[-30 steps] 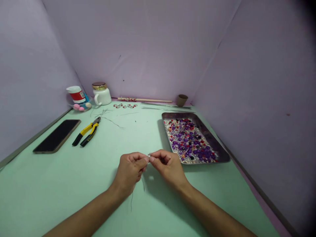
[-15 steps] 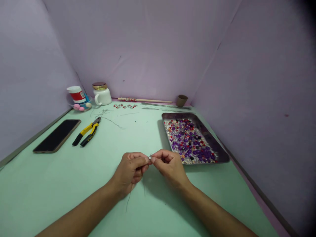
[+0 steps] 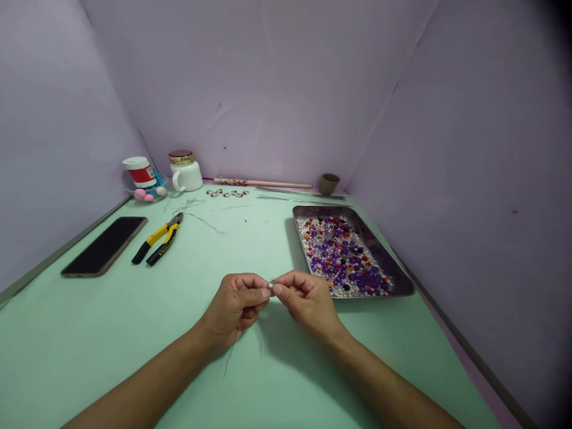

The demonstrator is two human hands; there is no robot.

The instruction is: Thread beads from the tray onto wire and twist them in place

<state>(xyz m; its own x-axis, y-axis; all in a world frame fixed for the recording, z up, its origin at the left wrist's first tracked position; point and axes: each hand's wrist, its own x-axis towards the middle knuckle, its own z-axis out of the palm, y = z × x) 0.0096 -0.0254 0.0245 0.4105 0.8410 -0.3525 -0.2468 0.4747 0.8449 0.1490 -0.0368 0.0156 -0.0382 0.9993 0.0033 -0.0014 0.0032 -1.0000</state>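
Note:
Between my two hands is a small beaded wire piece point(image 3: 271, 285) with pale, shiny beads; its exact shape is too small to make out. My left hand point(image 3: 239, 305) pinches it from one side, thumb against forefinger, the other fingers curled. From the opposite side my right hand point(image 3: 308, 299) pinches it with thumb and forefinger. A thin wire tail point(image 3: 229, 357) hangs below my left hand. Close beyond my right hand stands a metal tray point(image 3: 404, 280) of loose purple, red, black and pale beads point(image 3: 348, 259).
Pliers point(image 3: 158, 238) and a phone point(image 3: 105, 245) lie at left. Behind them are wire scraps point(image 3: 190, 205), a bowl holding a white-and-red container point(image 3: 140, 173), and a lidded white mug point(image 3: 187, 177). Along the back lie beaded wire links point(image 3: 227, 193), a wooden stick point(image 3: 277, 183), wires point(image 3: 304, 196) and a brown pot point(image 3: 329, 184).
My left fingers have shifted slightly around the beaded piece, and the hanging wire tail has swung a little to the left. My right hand keeps nearly the same pinch.

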